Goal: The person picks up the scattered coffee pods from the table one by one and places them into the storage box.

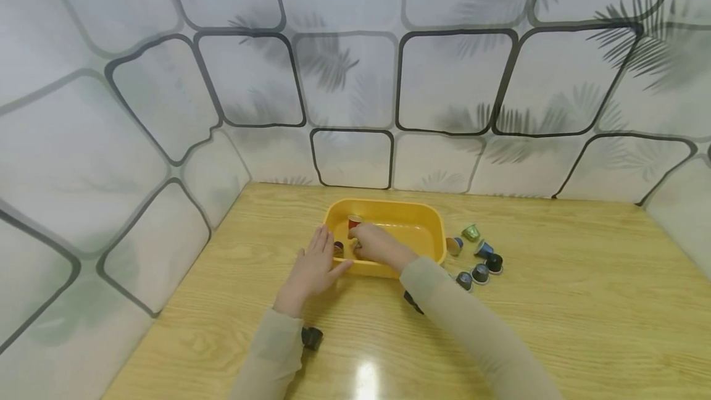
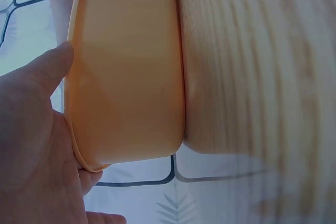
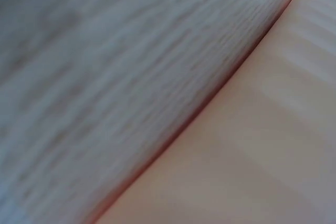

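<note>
A yellow plastic tray (image 1: pixel 413 233) sits on the wooden table. My left hand (image 1: pixel 313 267) rests against its near left corner, fingers straight along the left rim and thumb at the near rim. In the left wrist view, that thumb (image 2: pixel 60 59) touches the tray's edge. Inside the tray, my right hand (image 1: pixel 380 244) reaches down with bent fingers and pinches a small coffee capsule (image 1: pixel 357 244), mostly hidden by the fingers. A red capsule (image 1: pixel 353 221) stands right by these fingers, and a dark capsule (image 1: pixel 338 249) lies near the left wall. The right wrist view shows only the tray's side (image 3: pixel 252 145) and the tabletop.
Right of the tray lie several loose capsules, among them a green one (image 1: pixel 471 233), a blue one (image 1: pixel 484 249) and a black one (image 1: pixel 494 263). Black capsules (image 1: pixel 312 338) lie beside the left sleeve, others (image 1: pixel 412 302) partly under the right sleeve. Patterned white walls (image 1: pixel 350 159) bound the table.
</note>
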Motion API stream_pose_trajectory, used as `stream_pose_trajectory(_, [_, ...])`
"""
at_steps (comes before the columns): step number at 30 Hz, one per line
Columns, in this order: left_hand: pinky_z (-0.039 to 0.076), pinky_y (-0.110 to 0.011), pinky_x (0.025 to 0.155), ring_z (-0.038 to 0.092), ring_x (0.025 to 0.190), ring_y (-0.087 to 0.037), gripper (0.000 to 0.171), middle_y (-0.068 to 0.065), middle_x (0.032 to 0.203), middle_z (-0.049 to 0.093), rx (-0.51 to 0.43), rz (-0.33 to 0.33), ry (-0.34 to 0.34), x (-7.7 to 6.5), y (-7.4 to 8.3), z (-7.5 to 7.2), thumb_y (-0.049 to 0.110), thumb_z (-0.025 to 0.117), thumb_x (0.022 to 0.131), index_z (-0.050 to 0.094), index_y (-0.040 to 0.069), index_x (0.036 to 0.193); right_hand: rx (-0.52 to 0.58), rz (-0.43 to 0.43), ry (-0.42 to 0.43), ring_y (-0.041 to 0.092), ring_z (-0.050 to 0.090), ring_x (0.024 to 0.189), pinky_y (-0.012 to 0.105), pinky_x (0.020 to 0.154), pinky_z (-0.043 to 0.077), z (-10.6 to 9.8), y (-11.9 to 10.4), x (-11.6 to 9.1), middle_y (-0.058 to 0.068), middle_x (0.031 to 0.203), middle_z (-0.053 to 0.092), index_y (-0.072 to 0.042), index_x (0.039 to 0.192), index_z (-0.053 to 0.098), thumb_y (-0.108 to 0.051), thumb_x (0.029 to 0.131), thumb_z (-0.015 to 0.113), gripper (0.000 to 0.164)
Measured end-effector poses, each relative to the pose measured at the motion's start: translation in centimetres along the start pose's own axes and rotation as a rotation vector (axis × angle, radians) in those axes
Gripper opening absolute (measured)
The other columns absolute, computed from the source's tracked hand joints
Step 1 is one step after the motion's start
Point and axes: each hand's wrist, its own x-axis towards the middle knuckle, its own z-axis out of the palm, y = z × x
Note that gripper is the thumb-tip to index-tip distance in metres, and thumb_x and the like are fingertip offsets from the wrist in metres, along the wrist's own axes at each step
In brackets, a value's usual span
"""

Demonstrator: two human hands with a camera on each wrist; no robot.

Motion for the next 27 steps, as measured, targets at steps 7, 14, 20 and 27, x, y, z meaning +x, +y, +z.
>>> stream_pose_trajectory(7, [0.021,-0.061,0.093,0.003,0.132,-0.029,0.076,-0.022,0.144,0.007,0.003,0.005,0.011,0.05,-0.09,0.21,0.048,0.040,0.090,0.020,-0.008,0.137,-0.002,0.004,-0.001,0.024,0.056,0.096,0.034,0.083,0.044,0.22,0.11,0.12,0.012,0.102,0.061,0.002,0.106,0.060,0.000,0.076,0.061,0.030])
stream_pose_trajectory(14, [0.021,-0.061,0.093,0.003,0.132,-0.029,0.076,-0.022,0.144,0.008,0.002,0.005,0.009,0.04,-0.04,0.23,0.048,0.040,0.090,0.020,-0.009,0.136,0.013,0.020,-0.009,0.024,0.056,0.097,0.034,0.083,0.044,0.22,0.10,0.09,0.013,0.104,0.060,0.002,0.107,0.059,0.000,0.076,0.061,0.031])
stream_pose_trajectory(20, [0.021,-0.060,0.094,0.001,0.133,-0.027,0.077,-0.021,0.144,0.006,0.009,-0.006,0.000,0.11,-0.10,0.34,0.050,0.038,0.090,0.019,-0.008,0.137,0.014,0.024,-0.013,0.025,0.055,0.097,0.035,0.083,0.044,0.20,0.07,0.04,0.013,0.104,0.060,0.003,0.108,0.059,-0.001,0.077,0.061,0.032])
stream_pose_trajectory(27, [0.020,-0.060,0.094,0.001,0.133,-0.027,0.077,-0.020,0.145,0.004,0.000,-0.008,0.003,0.15,-0.18,0.49,0.050,0.038,0.090,0.019,-0.007,0.137,-0.011,0.016,0.001,0.024,0.056,0.095,0.034,0.083,0.044,0.38,0.17,0.13,0.012,0.102,0.061,0.001,0.107,0.059,-0.002,0.077,0.062,0.031])
